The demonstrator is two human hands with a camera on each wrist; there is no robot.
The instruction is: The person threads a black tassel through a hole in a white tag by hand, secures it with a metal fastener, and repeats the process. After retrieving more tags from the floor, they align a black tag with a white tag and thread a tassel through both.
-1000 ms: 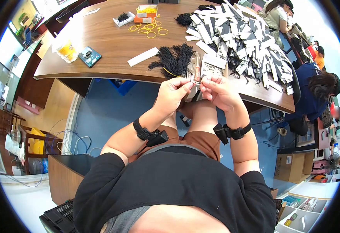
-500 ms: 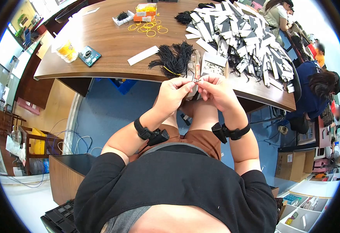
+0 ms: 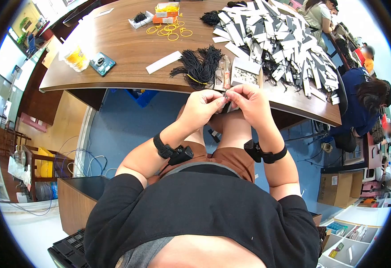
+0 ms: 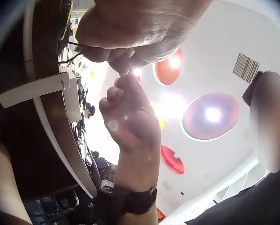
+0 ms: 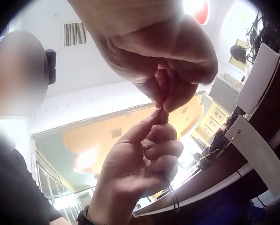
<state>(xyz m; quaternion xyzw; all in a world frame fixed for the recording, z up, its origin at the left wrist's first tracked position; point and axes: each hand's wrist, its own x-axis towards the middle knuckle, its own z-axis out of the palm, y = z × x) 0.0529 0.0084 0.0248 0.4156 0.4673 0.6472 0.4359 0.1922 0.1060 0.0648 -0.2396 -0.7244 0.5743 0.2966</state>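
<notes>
At the table's near edge my left hand [image 3: 201, 109] and right hand [image 3: 252, 107] meet fingertip to fingertip. The left thumb and forefinger pinch a thin black cord [image 4: 73, 57], whose loose ends come out past the fingers; a loop of this cord [image 5: 174, 199] hangs below the left hand in the right wrist view. My right hand pinches a tiny piece [image 5: 160, 108] against the left fingertips; fingers hide most of it, and I cannot tell its kind. A white tag [image 5: 258, 152] with a hole near one end shows beside the hands.
On the wooden table [image 3: 119, 44] lie a bundle of black cords [image 3: 200, 64], a white strip [image 3: 163, 62], an orange-handled tool [image 3: 226, 80] and a white box of small parts [image 3: 247, 71]. A large heap of black and white tags [image 3: 280, 49] covers the right side. Yellow bands [image 3: 171, 31] lie further back.
The fingertips of both hands have drawn together; the thin dark length that showed between them half a second ago is now mostly covered. The forearms have hardly moved.
</notes>
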